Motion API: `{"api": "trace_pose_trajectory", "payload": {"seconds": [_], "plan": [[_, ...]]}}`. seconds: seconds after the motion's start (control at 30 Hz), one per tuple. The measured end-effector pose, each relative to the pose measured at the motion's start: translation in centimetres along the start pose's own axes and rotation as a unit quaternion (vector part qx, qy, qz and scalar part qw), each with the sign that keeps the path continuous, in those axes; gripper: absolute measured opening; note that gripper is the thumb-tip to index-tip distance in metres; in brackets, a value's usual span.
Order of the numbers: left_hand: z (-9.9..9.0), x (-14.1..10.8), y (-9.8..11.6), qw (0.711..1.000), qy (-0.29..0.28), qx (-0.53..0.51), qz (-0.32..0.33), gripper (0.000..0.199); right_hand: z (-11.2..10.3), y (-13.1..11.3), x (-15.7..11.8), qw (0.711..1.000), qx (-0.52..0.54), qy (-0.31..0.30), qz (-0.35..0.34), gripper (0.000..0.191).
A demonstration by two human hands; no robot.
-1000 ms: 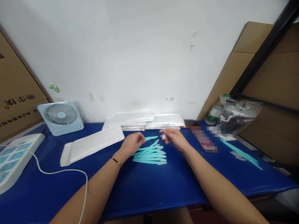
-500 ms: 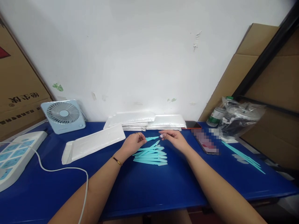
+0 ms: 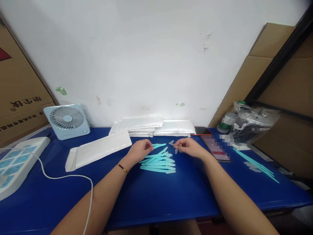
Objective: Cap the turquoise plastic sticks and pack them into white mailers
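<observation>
Between thumb and fingers of my left hand (image 3: 141,148) is a slim teal eyebrow razor (image 3: 159,144), its blade end pointing right. Below it, several more teal eyebrow razors (image 3: 157,168) lie fanned out on the blue table, with pale, see-through tips on the right. My right hand (image 3: 187,146) is closed in a pinch to the right of them, over small clear blade caps (image 3: 171,142). One cap seems to be at its fingertips, partly hidden by the fingers.
White padded mailers (image 3: 141,123) are stacked by the wall, with a single mailer (image 3: 100,150) at left. A fan (image 3: 67,120), power strip (image 3: 22,160) and cable stand farther left. Phones (image 3: 216,148), a bottle (image 3: 226,122), a plastic bag (image 3: 254,120) and teal sticks (image 3: 256,164) are at right.
My right hand has drawn back to the right, away from the razor's tip, and lowered to the table, where loose clear caps now show. My left hand stays nearly still.
</observation>
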State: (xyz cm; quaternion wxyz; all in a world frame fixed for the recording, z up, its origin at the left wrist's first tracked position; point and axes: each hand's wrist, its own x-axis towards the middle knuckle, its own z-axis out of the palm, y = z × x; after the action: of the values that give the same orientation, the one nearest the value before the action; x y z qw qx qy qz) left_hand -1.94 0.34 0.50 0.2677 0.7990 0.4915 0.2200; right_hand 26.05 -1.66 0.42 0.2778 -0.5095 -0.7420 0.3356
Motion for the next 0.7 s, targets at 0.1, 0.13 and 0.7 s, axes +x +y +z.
{"api": "trace_pose_trajectory", "payload": {"seconds": [0.1, 0.13, 0.7], "plan": [[0.1, 0.0, 0.0, 1.000, -0.003, -0.001, -0.002, 0.024, -0.2, 0.6, -0.1, 0.997, -0.075, -0.001, -0.027, 0.021], [0.0, 0.0, 0.0, 1.000, -0.004, -0.002, -0.001, 0.024, -0.2, 0.7, -0.1, 0.995, -0.100, -0.006, -0.020, 0.020], [0.1, 0.0, 0.0, 1.000, 0.007, 0.003, 0.011, 0.022, 1.0, -0.7, 0.5, 0.986, 0.129, 0.101, -0.006, 0.034]]}}
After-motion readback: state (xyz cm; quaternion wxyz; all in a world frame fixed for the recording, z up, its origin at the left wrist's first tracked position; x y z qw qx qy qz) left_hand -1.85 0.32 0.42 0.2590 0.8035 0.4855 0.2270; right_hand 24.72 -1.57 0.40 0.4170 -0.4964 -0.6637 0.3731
